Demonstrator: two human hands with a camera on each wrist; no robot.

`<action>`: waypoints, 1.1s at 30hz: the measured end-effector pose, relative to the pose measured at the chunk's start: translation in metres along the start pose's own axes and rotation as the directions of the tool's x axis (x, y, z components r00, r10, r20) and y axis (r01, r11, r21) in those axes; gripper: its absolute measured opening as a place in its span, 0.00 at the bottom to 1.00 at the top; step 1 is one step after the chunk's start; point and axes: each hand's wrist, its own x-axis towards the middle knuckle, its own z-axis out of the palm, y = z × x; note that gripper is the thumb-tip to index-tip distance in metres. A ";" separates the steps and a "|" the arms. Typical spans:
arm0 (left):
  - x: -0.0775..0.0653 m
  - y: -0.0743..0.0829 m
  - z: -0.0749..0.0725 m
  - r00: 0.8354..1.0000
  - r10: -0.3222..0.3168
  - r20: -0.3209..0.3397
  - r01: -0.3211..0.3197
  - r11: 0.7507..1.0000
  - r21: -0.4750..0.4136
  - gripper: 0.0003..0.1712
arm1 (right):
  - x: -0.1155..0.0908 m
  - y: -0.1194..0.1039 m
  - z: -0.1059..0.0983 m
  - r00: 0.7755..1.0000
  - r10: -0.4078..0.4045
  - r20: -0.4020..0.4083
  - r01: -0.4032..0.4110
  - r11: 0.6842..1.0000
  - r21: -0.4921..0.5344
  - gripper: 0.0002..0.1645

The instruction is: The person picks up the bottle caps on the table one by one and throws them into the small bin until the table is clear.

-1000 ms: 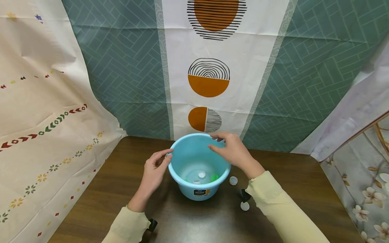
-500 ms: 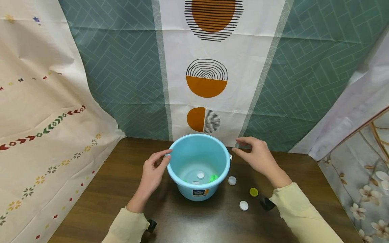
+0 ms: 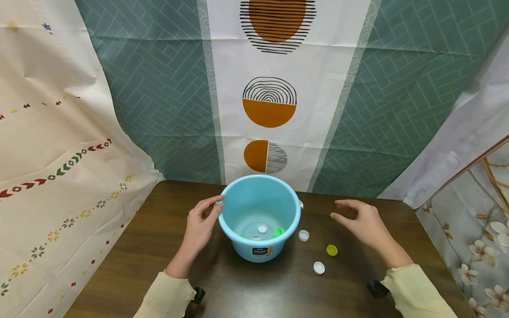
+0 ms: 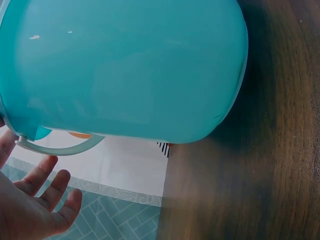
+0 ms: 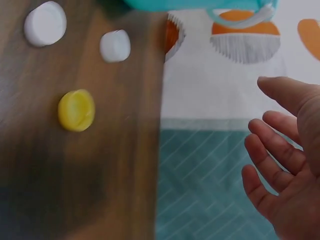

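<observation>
Blue bucket (image 3: 260,194) stands upright on the table (image 3: 234,291) between my hands, its left rim pinched by my left hand (image 3: 200,225), the nearer one. To its right lies the yellow cap (image 3: 332,250), closer to my right hand (image 3: 367,223), which hangs empty, thumb and fingers parted.

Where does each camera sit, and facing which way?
Head: on the head, facing forward and down at the bucket; left hand, right hand, sleeves show.
Left wrist: that wrist, facing the bucket's side; left hand partly shows.
Right wrist: that wrist, facing table, white caps, backdrop; right hand partly shows.
Head and right wrist share the yellow cap.
</observation>
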 end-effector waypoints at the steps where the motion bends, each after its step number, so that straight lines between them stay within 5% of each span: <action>1: 0.000 0.000 0.000 1.000 0.000 0.000 0.000 1.000 -0.001 0.18 | -0.003 0.004 0.001 1.000 0.003 0.014 -0.003 1.000 -0.002 0.30; 18: -0.001 0.002 0.000 1.000 -0.001 0.006 0.002 1.000 -0.010 0.17 | -0.038 0.061 0.036 0.971 0.073 0.226 -0.083 0.996 0.036 0.42; 33: 0.000 -0.002 -0.001 1.000 -0.002 0.004 0.002 1.000 -0.016 0.18 | -0.044 0.073 0.060 0.946 0.108 0.306 -0.126 0.991 0.037 0.41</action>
